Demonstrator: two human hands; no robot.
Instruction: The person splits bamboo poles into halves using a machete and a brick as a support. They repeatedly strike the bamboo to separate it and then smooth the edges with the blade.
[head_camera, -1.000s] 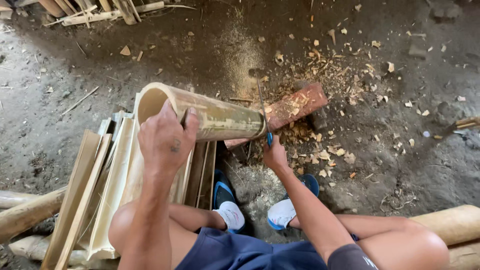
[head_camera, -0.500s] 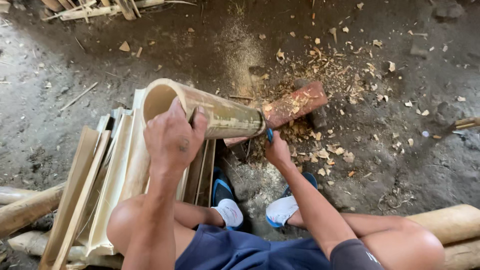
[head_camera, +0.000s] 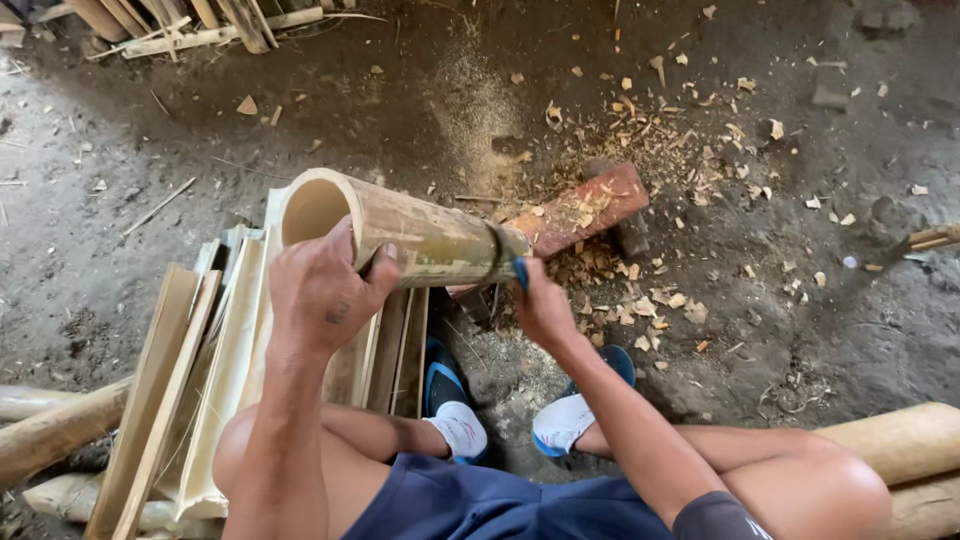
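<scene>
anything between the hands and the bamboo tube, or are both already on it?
Nothing visible in the way. The left hand is wrapped over the bamboo tube near its open end. The right hand is at the tube's far end, holding a blue-handled tool against it by the reddish block.

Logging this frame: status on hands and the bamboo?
Left hand grips bamboo tube near its open end. Right hand holds blue-handled tool at the far end, on the reddish block. Split slats underneath.

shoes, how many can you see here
2. One blue shoe with a white sock sits below the bamboo tube, beside the split bamboo slats. The other shoe is to its right, partly hidden behind the right forearm.
</scene>
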